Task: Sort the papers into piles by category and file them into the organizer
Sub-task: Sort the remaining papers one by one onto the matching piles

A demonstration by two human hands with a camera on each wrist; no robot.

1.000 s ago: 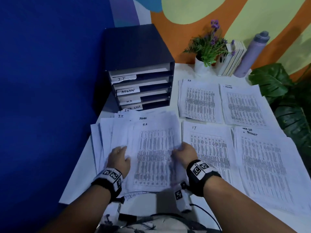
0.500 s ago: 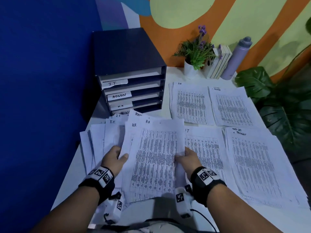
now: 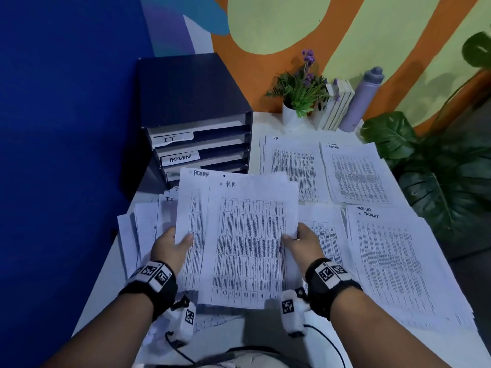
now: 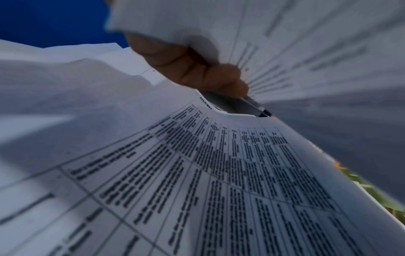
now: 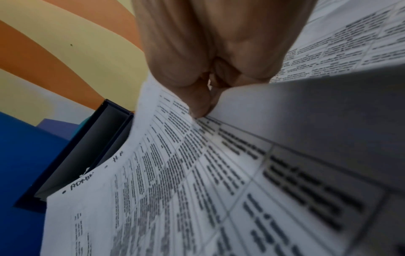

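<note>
Both hands hold a small bundle of printed sheets raised off the table. The top sheet [image 3: 249, 240] is marked H.R.; the one behind it [image 3: 191, 208] is marked ADMIN. My left hand [image 3: 172, 245] grips the bundle's left edge [image 4: 285, 43], thumb on top. My right hand [image 3: 300, 240] pinches the right edge [image 5: 175, 155], thumb on the H.R. sheet. A fanned unsorted pile [image 3: 143, 224] lies under my left hand. Sorted piles lie on the table: H.R. [image 3: 292, 166], ADMIN [image 3: 356, 173], and one with a blurred label [image 3: 393, 261]. The dark organizer [image 3: 194, 107] stands at the back left, its trays labelled IT and ADMIN.
A potted plant [image 3: 300, 94], some books [image 3: 337, 107] and a purple bottle [image 3: 361, 99] stand along the back of the white table [image 3: 106, 288]. Large green leaves [image 3: 438, 176] overhang the right edge. A blue wall [image 3: 66, 128] stands on the left.
The hands have lifted the bundle off the fanned pile and raised it toward the camera. The H.R. sheet has slid right, baring the ADMIN sheet behind it.
</note>
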